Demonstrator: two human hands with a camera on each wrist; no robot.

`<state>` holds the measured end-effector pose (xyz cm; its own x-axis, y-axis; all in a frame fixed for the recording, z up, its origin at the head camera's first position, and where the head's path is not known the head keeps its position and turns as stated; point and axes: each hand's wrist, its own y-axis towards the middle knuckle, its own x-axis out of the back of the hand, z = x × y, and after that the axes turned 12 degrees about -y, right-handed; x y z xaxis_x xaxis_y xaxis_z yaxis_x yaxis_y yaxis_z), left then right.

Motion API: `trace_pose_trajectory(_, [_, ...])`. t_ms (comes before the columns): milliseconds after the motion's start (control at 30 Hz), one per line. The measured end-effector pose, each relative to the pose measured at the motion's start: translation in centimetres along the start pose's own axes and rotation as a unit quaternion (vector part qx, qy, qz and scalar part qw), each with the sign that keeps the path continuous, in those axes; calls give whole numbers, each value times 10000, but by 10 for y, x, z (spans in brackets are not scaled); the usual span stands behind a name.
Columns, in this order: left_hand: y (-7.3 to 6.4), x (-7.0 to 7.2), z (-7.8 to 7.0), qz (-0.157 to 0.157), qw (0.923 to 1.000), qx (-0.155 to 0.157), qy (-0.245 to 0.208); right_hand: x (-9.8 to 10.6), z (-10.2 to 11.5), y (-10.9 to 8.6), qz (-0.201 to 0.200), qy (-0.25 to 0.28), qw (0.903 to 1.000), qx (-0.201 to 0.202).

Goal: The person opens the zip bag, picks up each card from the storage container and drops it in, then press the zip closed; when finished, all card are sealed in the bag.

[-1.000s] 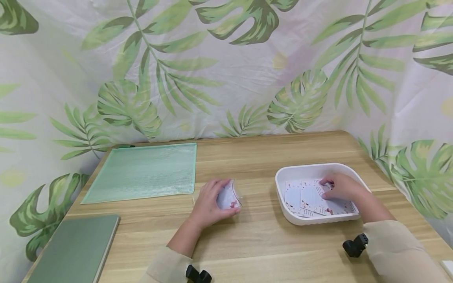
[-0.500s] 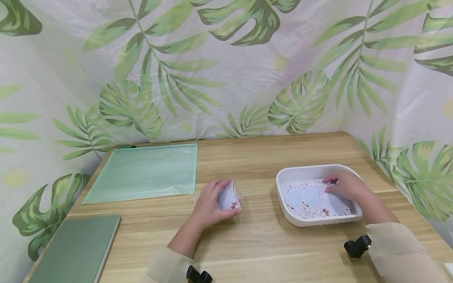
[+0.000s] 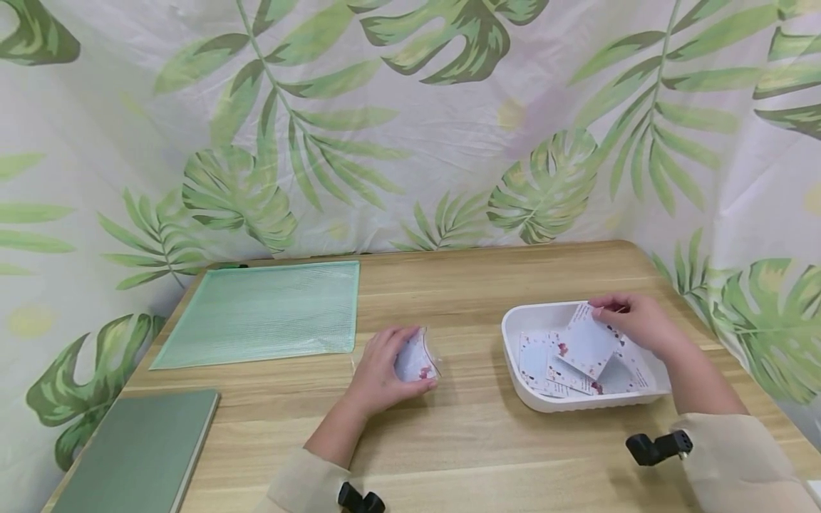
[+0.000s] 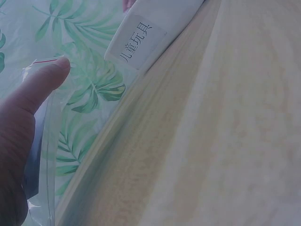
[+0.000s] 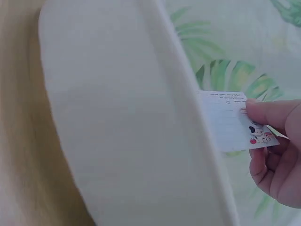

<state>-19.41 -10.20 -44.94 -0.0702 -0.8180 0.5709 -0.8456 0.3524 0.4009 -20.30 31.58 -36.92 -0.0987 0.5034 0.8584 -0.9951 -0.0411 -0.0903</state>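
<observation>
In the head view my left hand [image 3: 378, 374] holds a clear zip bag [image 3: 415, 360] upright on the table, its mouth bowed apart between thumb and fingers. Printed paper shows inside it. The left wrist view has the thumb [image 4: 35, 92] against the clear plastic [image 4: 51, 141]. My right hand [image 3: 638, 326] pinches a small lined note card [image 3: 585, 343] by one corner, tilted over the white plastic basket [image 3: 577, 405]. Several similar note cards [image 3: 534, 360] lie inside the basket. In the right wrist view, the basket wall hides part of the held note card [image 5: 223, 120].
A green mesh zip pouch [image 3: 263, 310] lies flat at the back left of the wooden table [image 3: 449, 456]. A grey-green notebook [image 3: 137, 452] lies at the front left. A leaf-print curtain [image 3: 410, 142] stands behind the table.
My right hand has lifted one note card from the pile in the basket, moving up and slightly right. The left hand stays in place with the zip bag.
</observation>
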Motion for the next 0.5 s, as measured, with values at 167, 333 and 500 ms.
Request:
trace_pose_trajectory(167, [0, 0, 0, -52, 10000, -35, 38, 3, 22, -11, -555, 585, 9967, -86])
trace_pose_trajectory(333, [0, 0, 0, -132, 9998, -95, 77, -13, 55, -19, -1055, 1587, 9817, 12])
trace_pose_trajectory(500, [0, 1, -1, -162, 9997, -88, 128, -43, 94, -22, -1190, 2526, 9599, -244])
